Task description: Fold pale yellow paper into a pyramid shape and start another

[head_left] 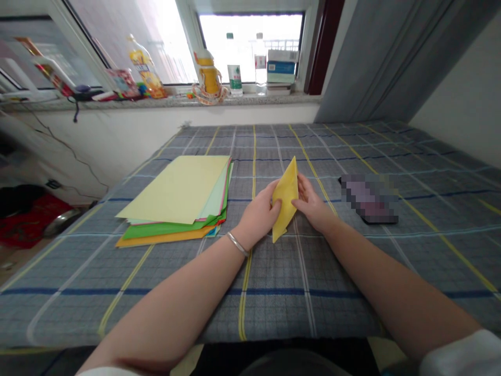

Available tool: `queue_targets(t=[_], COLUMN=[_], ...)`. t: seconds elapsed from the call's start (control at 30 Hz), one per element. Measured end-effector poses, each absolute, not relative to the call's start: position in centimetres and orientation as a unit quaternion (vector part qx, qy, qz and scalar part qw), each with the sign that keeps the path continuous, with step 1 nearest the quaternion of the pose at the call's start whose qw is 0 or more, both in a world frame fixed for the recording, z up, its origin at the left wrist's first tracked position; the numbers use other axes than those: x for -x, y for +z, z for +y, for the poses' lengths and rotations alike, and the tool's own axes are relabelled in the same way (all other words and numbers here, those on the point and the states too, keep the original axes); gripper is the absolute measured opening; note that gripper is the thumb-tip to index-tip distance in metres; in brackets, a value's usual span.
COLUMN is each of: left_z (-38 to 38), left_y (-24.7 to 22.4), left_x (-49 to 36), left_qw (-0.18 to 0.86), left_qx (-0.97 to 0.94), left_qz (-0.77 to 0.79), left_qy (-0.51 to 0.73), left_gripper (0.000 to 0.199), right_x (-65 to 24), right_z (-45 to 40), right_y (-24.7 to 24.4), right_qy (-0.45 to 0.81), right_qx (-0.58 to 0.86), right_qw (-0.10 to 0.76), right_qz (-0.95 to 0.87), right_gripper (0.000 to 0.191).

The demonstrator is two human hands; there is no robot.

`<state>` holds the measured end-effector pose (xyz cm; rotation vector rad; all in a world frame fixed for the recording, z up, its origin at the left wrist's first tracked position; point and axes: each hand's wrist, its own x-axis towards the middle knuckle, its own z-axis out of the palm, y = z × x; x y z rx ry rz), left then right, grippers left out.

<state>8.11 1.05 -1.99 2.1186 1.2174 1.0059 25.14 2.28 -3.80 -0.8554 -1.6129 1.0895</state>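
A folded sheet of yellow paper (285,201), narrow and pointed at both ends, stands tilted above the plaid cover. My left hand (256,211) grips its left side, and my right hand (311,202) pinches its right side. A silver bangle (237,244) circles my left wrist. To the left of my hands lies a stack of coloured paper sheets (176,198), pale yellow on top, with pink, green and orange edges showing below. Neither hand touches the stack.
A blue-grey plaid bed cover (250,313) spreads under everything. Right of my right hand lies a dark flat object (370,198), pixelated and unclear. Bottles and boxes stand on the windowsill (176,101) beyond the far edge, and red cloth lies on the floor at left.
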Motion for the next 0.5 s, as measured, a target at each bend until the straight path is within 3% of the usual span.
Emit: queue_targets(t=[0.3,0.37,0.5], left_z=[2.6,2.6,2.2], left_y=[-1.4,-1.0,-0.7], left_x=[-6.2,-5.7,-4.5], left_qw=[0.227,0.203,0.162], left_qx=[-0.758,-0.757,-0.780], left_qz=[0.501,0.510,0.515], left_qy=[0.350,0.354,0.317], left_gripper=[0.030,0.029,0.026], right_x=[-27.4,-27.8,-28.3], right_z=[2.5,2.4,2.0], right_y=[-3.6,-3.4,-2.2], right_qy=[0.396,0.353,0.252], right_qx=[0.400,0.430,0.502], right_qw=[0.434,0.424,0.348], right_qz=[-0.704,-0.715,-0.750], right_gripper=[0.078,0.065,0.020])
